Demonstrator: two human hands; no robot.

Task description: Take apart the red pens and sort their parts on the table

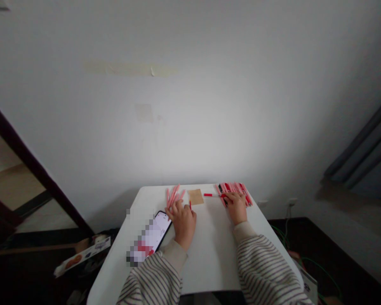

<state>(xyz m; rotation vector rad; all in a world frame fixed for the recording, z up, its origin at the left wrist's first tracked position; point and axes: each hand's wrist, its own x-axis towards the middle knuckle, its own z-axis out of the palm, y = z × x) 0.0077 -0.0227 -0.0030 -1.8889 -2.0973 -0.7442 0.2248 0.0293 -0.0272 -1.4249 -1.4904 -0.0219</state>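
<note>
Over the left part of the white table (209, 254), my left hand (183, 221) is palm down with curled fingers at the near ends of several pink pens (174, 194). A slim red stick (190, 205) pokes out beside its thumb; the rest of it is hidden by the hand. My right hand (236, 208) pinches the right end of a red-and-white pen (213, 195), which lies nearly level and points left. Under and behind those fingers is a dense row of pink, red and dark pens (241, 188). A tan paper square (196, 197) lies between the hands.
A phone (160, 226) with a lit screen, partly pixelated, lies left of my left forearm. A pale wall (203, 127) rises behind the table. Left of the table is a white printed box (85, 256); on the right, green cables (282, 235) run along the floor.
</note>
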